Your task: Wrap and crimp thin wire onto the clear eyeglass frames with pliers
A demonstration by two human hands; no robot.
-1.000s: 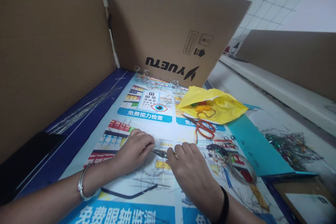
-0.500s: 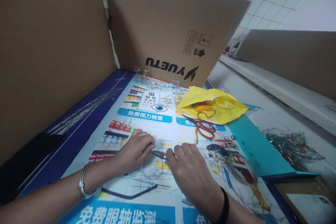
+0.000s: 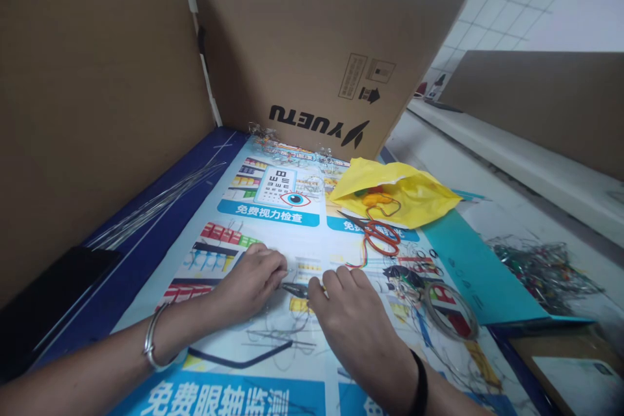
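Note:
My right hand (image 3: pixel 348 312) is closed around small metal pliers (image 3: pixel 295 290), whose jaws point left toward my other hand. My left hand (image 3: pixel 256 279) is pinched, with a thin wire at its fingertips, close to the tip of the pliers. Loops of fine wire (image 3: pixel 287 322) hang or lie below, between the two hands, over the printed poster sheet (image 3: pixel 263 237). Red-handled scissors (image 3: pixel 383 238) lie beyond my right hand, partly against a yellow bag (image 3: pixel 419 198) holding orange thread.
Cardboard panels (image 3: pixel 302 45) stand behind and at the left. Straight wires (image 3: pixel 156 208) and a black object (image 3: pixel 58 305) lie on the left. A wire coil (image 3: pixel 451 312) is at the right, and a tangled wire pile (image 3: pixel 546 273) lies farther right.
The pliers in my right hand have tilted slightly, and the wire loops below have shifted. Both hands remain in nearly the same place.

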